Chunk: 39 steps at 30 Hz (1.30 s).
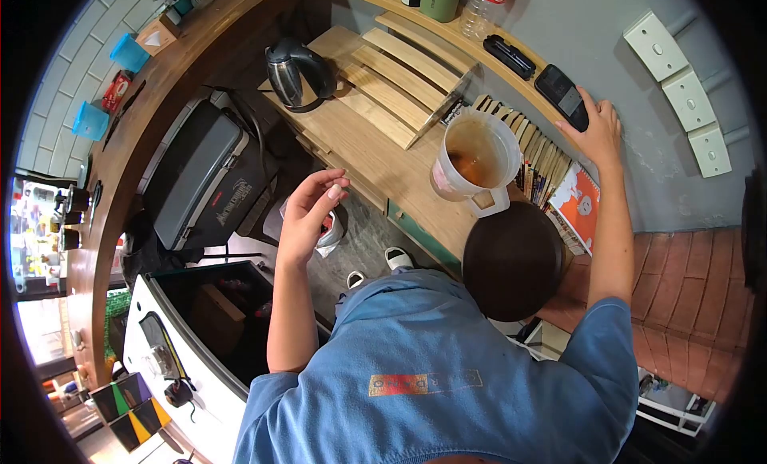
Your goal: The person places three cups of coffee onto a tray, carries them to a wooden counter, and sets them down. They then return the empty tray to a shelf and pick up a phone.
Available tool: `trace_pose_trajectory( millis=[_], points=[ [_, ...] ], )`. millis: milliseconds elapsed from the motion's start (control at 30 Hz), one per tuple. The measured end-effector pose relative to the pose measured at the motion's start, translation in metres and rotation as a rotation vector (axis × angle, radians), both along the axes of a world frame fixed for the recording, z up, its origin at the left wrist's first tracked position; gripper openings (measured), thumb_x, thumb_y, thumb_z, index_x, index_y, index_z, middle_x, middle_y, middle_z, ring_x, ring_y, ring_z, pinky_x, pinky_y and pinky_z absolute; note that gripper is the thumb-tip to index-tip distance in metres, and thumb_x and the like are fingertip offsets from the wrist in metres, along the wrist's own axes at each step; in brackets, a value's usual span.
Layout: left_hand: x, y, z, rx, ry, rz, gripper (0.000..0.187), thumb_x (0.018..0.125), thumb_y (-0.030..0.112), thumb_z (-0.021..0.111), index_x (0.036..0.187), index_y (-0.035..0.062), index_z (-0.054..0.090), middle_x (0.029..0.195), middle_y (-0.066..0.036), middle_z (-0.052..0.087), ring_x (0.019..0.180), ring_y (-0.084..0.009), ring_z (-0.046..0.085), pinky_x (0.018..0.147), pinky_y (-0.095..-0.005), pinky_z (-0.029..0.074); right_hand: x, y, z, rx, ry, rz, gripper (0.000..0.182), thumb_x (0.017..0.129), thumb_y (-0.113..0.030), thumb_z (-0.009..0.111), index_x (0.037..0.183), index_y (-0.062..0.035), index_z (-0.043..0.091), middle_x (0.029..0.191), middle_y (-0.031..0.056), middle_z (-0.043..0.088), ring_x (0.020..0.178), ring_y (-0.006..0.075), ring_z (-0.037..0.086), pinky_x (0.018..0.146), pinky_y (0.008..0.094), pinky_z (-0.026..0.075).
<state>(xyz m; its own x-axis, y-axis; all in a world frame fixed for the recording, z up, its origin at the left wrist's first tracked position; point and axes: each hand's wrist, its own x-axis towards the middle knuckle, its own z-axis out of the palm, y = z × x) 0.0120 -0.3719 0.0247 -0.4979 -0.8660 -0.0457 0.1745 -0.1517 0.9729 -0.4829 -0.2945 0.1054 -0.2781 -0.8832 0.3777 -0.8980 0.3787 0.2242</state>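
My right hand [598, 131] reaches to the wall shelf and grips a dark phone [561, 95] at its near end, with the thumb along one edge and the index finger at the other. The phone's screen is lit. My left hand [310, 212] hovers past the desk's front edge, its fingers loosely bent and nothing visible in them. Between my hands, a translucent plastic measuring jug [478, 156] with brown liquid inside stands on the wooden desk [383, 172].
A steel kettle [297, 74] and a slatted wooden rack [399, 85] stand farther back. Beside the jug are a row of books [537, 156] and a round dark stool top [513, 260]. A black case [510, 57] and a bottle [479, 17] share the shelf. An open white drawer [160, 336] is at left.
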Motion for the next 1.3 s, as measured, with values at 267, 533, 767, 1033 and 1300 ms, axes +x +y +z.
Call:
trace_pose_trajectory(
  millis=[267,533,767,1033,1300],
  points=[
    [0.011,-0.001,0.002,0.007,-0.004,0.020,0.031,0.092,0.017,0.060,0.119,0.0013,0.058,0.108,-0.006,0.064,0.099,-0.0140,0.058,0.089,-0.0273,0.044,0.000,-0.002,-0.001,0.024,0.021,-0.029,0.079,0.069,-0.057,0.073,0.137,-0.0257,0.048,0.106,0.0115,0.048,0.101,0.0293,0.048,0.088,0.0436,0.038],
    [0.018,0.001,0.003,0.012,0.006,0.033,0.031,0.092,0.016,0.060,0.118,0.0007,0.058,0.107,-0.007,0.064,0.098,-0.0142,0.058,0.089,-0.0276,0.045,0.009,-0.002,0.003,0.072,-0.008,-0.080,0.078,0.070,-0.054,0.073,0.137,-0.0240,0.048,0.106,0.0113,0.049,0.102,0.0284,0.049,0.089,0.0435,0.038],
    [0.023,0.003,0.001,0.006,0.021,0.033,0.030,0.093,0.016,0.059,0.118,0.0002,0.058,0.106,-0.007,0.064,0.097,-0.0138,0.058,0.088,-0.0277,0.045,0.012,0.002,0.005,-0.055,-0.010,0.013,0.074,0.071,-0.051,0.074,0.134,-0.0209,0.049,0.103,0.0117,0.050,0.100,0.0303,0.051,0.088,0.0434,0.040],
    [0.024,0.005,0.003,0.015,0.006,0.035,0.030,0.093,0.017,0.060,0.117,-0.0003,0.058,0.105,-0.007,0.064,0.094,-0.0134,0.059,0.084,-0.0270,0.045,0.020,0.011,0.005,-0.036,-0.009,-0.007,0.071,0.074,-0.050,0.072,0.133,-0.0181,0.051,0.104,0.0124,0.051,0.101,0.0304,0.051,0.088,0.0432,0.040],
    [0.021,0.007,0.003,0.017,0.002,0.029,0.030,0.092,0.017,0.060,0.116,0.0003,0.059,0.104,-0.006,0.065,0.093,-0.0134,0.059,0.084,-0.0267,0.045,0.019,0.018,0.004,-0.075,-0.007,0.014,0.063,0.077,-0.048,0.070,0.129,-0.0154,0.054,0.103,0.0129,0.051,0.099,0.0309,0.052,0.086,0.0432,0.041]
  ],
)
